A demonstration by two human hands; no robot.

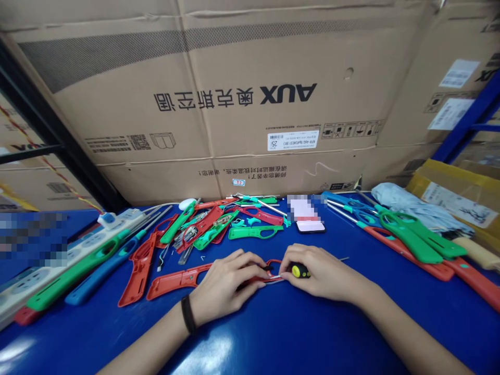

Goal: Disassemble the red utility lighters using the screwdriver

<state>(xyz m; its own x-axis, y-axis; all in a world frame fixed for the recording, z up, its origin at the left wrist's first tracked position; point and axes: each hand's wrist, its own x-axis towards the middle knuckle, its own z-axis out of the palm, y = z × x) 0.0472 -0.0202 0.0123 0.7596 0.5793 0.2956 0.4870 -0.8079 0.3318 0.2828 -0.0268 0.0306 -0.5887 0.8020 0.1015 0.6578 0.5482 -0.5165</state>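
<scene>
Clearance: glossy blue counter (273, 333) bare along near edge; coloured plastic lighter parts (203, 229) crowd the left, right and rear. Brown cardboard cartons (234, 120) wall off the back.

Left hand (224, 284): fingers curled over one long red plastic lighter shell (175, 278), flat at centre. Right hand (318, 271): fingers closed round one small yellow-and-black screwdriver (300, 271), tip end toward that shell. One black phone (310, 226) lies behind.
</scene>
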